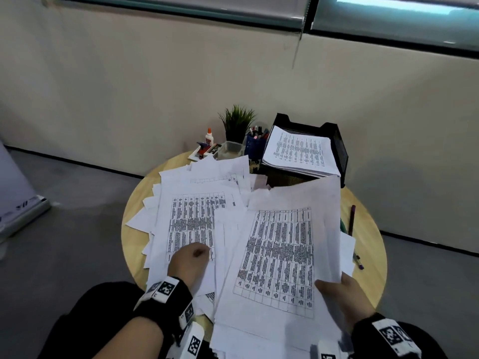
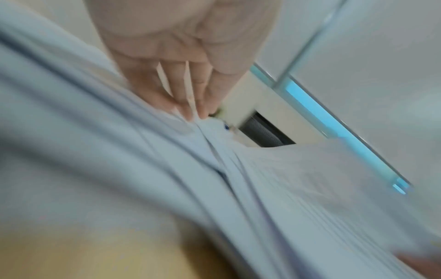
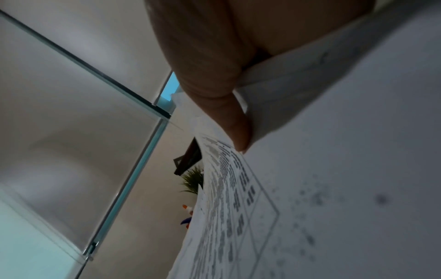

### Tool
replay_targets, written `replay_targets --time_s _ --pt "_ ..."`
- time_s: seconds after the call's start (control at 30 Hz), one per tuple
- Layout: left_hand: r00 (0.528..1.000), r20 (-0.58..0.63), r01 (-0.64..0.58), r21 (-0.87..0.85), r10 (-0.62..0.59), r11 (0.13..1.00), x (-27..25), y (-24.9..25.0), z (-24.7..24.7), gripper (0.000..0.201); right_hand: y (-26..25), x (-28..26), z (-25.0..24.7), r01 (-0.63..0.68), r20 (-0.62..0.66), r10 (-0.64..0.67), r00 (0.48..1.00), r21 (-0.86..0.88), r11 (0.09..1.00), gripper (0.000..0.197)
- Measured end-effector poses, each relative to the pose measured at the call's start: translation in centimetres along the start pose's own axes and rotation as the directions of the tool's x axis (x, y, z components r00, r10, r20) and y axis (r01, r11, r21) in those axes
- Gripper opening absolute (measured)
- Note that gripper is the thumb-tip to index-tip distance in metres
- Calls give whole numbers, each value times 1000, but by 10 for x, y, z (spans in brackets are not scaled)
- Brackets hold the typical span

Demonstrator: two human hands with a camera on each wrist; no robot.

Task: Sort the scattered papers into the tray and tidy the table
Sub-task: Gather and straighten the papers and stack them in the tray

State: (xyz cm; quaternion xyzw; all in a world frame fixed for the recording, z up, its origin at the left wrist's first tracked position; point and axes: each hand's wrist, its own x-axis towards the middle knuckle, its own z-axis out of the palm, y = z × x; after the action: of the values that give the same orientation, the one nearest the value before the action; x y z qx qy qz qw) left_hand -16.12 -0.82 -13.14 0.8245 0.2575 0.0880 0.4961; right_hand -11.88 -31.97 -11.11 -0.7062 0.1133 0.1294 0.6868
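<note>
Scattered printed papers [image 1: 191, 216] cover the round wooden table [image 1: 368, 255]. A black tray [image 1: 340, 149] at the back right holds a neat stack of sheets [image 1: 298, 151]. My right hand [image 1: 344, 294] grips a sheaf of papers [image 1: 280, 255] at its near right corner and holds it lifted above the pile. In the right wrist view, the thumb [image 3: 238, 132] presses on the sheaf [image 3: 334, 169]. My left hand [image 1: 191, 260] lies on the loose sheets at the left. Its fingers [image 2: 188, 105] are straight and touch the papers [image 2: 119, 151]; that view is blurred.
Behind the papers stand a small plant [image 1: 237, 123], a glue bottle [image 1: 209, 136], a blue pen cup [image 1: 255, 143] and a clear box [image 1: 230, 149]. Two pens [image 1: 351, 220] lie on bare wood at the table's right edge. A wall runs close behind.
</note>
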Motion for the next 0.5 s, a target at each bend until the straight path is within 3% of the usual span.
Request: replay_targets --time_s 0.07,0.2,0.5 --pt "1000 -19 9 136 -6 991 3 -4 -7 16 -5 -3 -3 25 -36 -28 999 -63 998 31" --pt "1000 18 -26 441 20 897 0 -8 -6 39 -25 -11 -20 97 -60 -102 993 -76 992 19" --pt "993 113 -44 559 -23 828 -2 0 -7 49 -80 -40 -64 187 -205 -212 956 -133 973 13"
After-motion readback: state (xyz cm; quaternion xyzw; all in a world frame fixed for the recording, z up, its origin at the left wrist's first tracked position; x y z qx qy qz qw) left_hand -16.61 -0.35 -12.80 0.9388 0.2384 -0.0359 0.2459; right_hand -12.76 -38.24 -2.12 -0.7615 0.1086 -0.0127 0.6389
